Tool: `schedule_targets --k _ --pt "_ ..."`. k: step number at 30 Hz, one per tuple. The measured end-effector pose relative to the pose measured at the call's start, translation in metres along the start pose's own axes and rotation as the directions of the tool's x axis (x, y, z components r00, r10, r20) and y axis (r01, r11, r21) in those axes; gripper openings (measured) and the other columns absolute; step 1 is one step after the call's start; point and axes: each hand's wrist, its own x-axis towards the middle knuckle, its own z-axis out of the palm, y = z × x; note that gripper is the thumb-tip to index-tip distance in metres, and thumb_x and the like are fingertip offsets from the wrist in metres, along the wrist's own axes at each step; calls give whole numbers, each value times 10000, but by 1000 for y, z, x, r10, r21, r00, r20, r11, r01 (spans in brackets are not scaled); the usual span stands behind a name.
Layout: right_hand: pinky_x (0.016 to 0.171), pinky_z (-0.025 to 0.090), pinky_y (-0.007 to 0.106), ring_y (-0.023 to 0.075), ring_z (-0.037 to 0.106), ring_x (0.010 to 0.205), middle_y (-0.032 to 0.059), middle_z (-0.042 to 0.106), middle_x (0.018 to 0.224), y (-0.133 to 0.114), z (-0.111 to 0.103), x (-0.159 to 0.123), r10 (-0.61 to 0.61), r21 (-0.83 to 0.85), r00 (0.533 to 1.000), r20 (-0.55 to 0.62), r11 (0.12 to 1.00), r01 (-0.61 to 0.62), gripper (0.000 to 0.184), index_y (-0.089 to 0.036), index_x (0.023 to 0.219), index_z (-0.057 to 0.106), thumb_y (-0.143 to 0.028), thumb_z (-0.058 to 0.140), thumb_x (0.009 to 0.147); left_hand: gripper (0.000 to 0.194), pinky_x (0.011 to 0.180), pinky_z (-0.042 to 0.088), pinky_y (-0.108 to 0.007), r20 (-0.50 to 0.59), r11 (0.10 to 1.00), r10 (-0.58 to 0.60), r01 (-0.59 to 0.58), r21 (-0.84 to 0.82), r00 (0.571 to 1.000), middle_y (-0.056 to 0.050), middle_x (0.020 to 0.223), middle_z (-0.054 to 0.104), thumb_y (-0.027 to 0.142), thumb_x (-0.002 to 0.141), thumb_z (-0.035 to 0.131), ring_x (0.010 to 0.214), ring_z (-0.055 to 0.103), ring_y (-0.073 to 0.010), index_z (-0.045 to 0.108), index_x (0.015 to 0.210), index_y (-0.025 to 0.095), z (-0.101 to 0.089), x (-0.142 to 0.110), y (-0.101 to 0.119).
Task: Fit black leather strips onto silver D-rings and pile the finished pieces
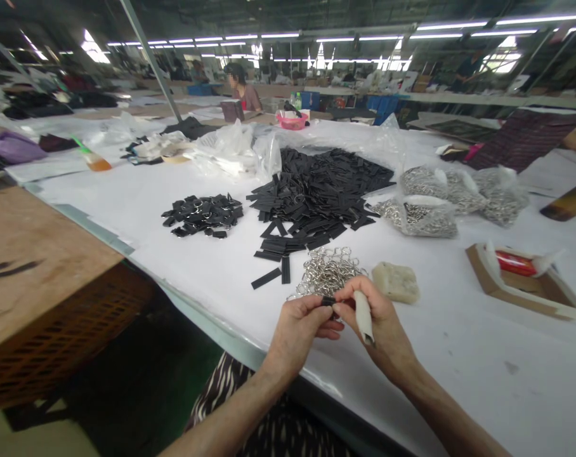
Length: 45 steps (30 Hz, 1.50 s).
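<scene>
My left hand [292, 327] pinches the small black strip [328, 301] just in front of the metal rings [330, 270]; I'd steady it there while my right hand [386, 327], gripping the pale tube [363, 316], works its end gently.

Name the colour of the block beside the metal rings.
The block is pale yellowish-cream, seen best in the head view.

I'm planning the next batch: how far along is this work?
Looks done: the small pile of ring-fitted black pieces. In hand: a black piece in the left hand, with the right hand, holding a pale tool, against it. Left: the far larger heap of flat black strips, plus loose metal rings. It seems well short of halfway.
</scene>
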Motion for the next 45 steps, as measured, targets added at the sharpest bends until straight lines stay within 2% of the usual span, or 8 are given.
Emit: schedule_targets --k 9,18,29,35,45 --pt "531 373 238 123 460 584 -24 507 663 -4 1 -1 2 -52 999 -45 999 -4 78 -203 795 481 -142 508 755 115 612 535 -292 -26 1000 11 -11 4 1000 -71 646 679 212 704 613 597 640 -169 657 702 107 4 1 0" --pt "551 400 237 120 478 612 -24 512 713 -3 2 1 1 42 1000 -31 999 0 107 -205 799 459 -132 511 742 87 606 537 -265 -52 1000 14 -14 11 999 -41 597 662 174 718 600 579 633 -147 633 668 110 5 0 1" --pt "551 401 230 111 463 611 -31 496 729 0 1 1 8 55 1000 -29 998 -7 129 -213 812 436 -121 512 764 92 631 536 -255 -15 1000 5 -5 5 1000 -44 618 670 163 740 580 581 627 -131 644 721 99 6 1 1" --pt "543 387 221 104 458 594 -38 490 704 0 1 0 9 58 999 -33 998 -7 126 -211 805 437 -102 491 771 83 648 536 -270 13 1000 -2 2 11 1000 -64 677 692 178 722 614 624 643 -150 646 731 102 5 2 2" --pt "590 397 238 123 469 650 -16 509 741 -6 3 -1 -19 -1 997 -81 1000 19 108 -206 777 433 -114 489 766 92 599 532 -249 -4 999 -4 4 36 1000 -39 614 678 174 719 599 561 627 -131 656 672 119 4 5 2"
